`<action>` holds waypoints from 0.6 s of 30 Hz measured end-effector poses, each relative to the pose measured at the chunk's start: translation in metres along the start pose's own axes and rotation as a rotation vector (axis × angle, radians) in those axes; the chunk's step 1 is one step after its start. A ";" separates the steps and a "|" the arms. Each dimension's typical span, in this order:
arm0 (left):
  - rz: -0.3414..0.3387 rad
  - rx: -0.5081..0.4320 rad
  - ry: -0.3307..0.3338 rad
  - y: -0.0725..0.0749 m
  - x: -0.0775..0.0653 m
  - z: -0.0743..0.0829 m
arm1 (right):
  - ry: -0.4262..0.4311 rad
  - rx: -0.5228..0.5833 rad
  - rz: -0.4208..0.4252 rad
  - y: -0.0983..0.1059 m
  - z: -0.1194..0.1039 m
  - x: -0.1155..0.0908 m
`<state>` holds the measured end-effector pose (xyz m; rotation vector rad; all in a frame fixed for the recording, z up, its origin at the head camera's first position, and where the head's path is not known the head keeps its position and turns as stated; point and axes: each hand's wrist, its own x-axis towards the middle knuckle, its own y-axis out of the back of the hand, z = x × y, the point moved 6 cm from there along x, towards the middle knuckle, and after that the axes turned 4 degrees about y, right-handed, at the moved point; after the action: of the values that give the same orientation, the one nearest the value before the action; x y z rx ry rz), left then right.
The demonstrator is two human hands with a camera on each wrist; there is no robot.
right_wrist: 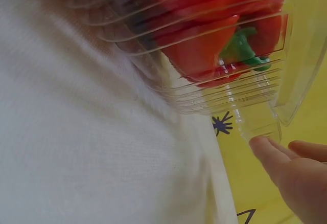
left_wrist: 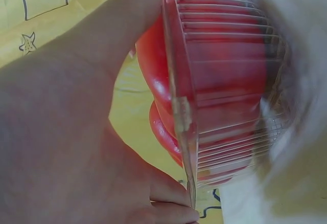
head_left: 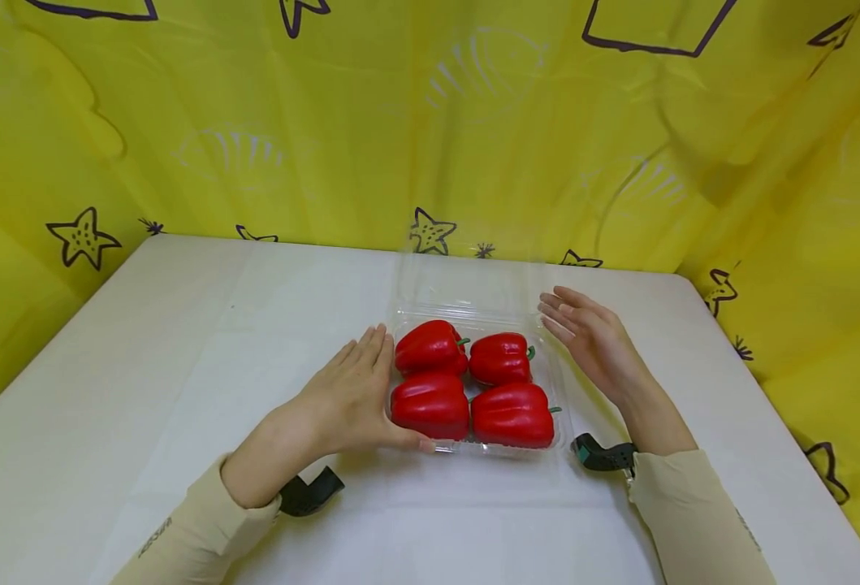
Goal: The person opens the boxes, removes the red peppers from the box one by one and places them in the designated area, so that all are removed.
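Observation:
A clear plastic clamshell box (head_left: 503, 451) stands on the white table, its see-through lid (head_left: 466, 284) folded back towards the far edge. Several red bell peppers with green stems lie inside, among them a front right one (head_left: 512, 415) and a back left one (head_left: 430, 345). My left hand (head_left: 352, 402) rests along the box's left side, fingers straight and thumb reaching over the front left corner. In the left wrist view, thumb and fingers lie at the box's rim (left_wrist: 181, 109). To the right of the lid, my right hand (head_left: 598, 345) is raised with extended fingers, holding nothing.
White table (head_left: 291, 284) surface extends around the box. A yellow curtain (head_left: 356, 122) with sea-creature drawings hangs behind and beside the table. Black wrist devices, one on the left (head_left: 311, 491) and one on the right (head_left: 603, 455), sit near the sleeve cuffs.

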<state>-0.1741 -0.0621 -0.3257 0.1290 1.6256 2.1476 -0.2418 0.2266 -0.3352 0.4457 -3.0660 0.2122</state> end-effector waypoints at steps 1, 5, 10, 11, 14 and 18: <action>0.001 0.003 -0.001 0.000 0.000 0.000 | -0.011 -0.005 -0.002 0.000 0.001 0.000; 0.002 0.008 0.003 -0.001 0.000 0.001 | -0.039 -0.015 -0.020 0.000 0.003 -0.001; 0.003 0.022 0.021 -0.002 0.002 0.001 | -0.054 0.003 -0.041 0.001 0.006 0.000; 0.006 0.024 0.022 -0.003 0.003 0.001 | -0.058 0.004 -0.043 0.001 0.007 0.000; 0.012 0.025 0.025 -0.003 0.005 0.000 | -0.066 -0.045 -0.047 0.001 0.006 -0.001; 0.009 0.012 0.033 -0.003 0.007 -0.003 | -0.073 -0.257 -0.051 0.002 0.002 -0.005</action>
<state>-0.1803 -0.0615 -0.3307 0.1058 1.6589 2.1582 -0.2370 0.2295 -0.3377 0.5260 -3.0864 -0.2022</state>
